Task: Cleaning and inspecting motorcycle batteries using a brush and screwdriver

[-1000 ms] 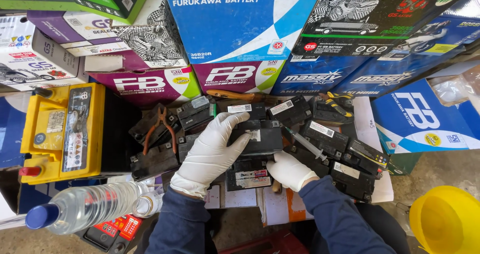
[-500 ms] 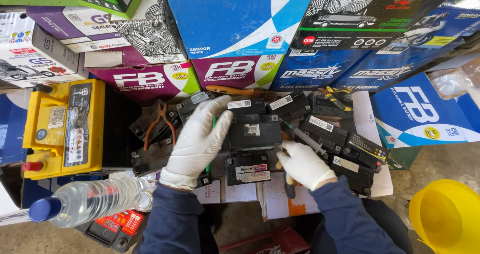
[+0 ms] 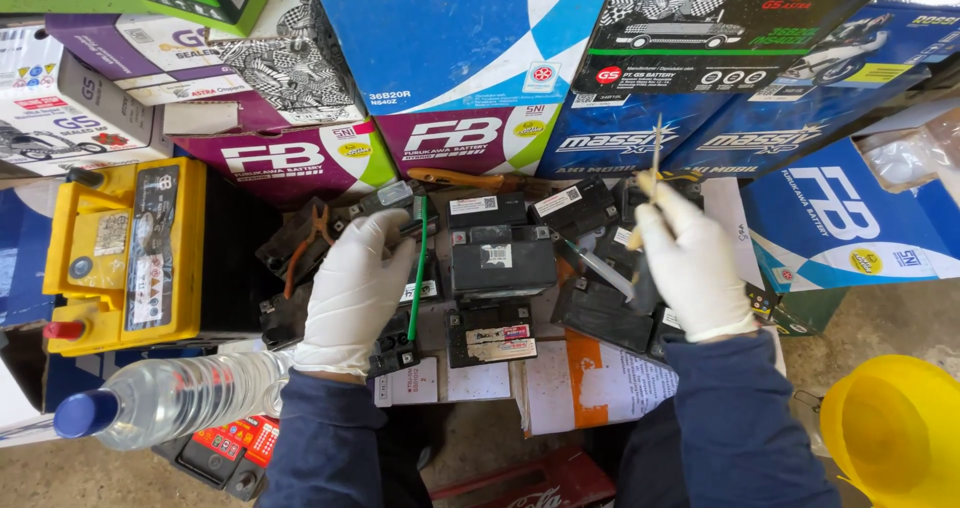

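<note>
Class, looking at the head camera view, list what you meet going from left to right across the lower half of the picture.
Blue-capped clear plastic bottle → yellow box-shaped battery → white-gloved left hand → small black battery with a white label → white-gloved right hand → yellow plastic funnel.

A yellow battery (image 3: 125, 253) stands at the left, and a clear plastic bottle with a blue cap (image 3: 165, 400) lies just below it. Behind it and off to its right, printed cardboard boxes (image 3: 460, 38) are stacked in a row. Far to its right, low in the corner, sits a yellow funnel (image 3: 895, 433).
</note>
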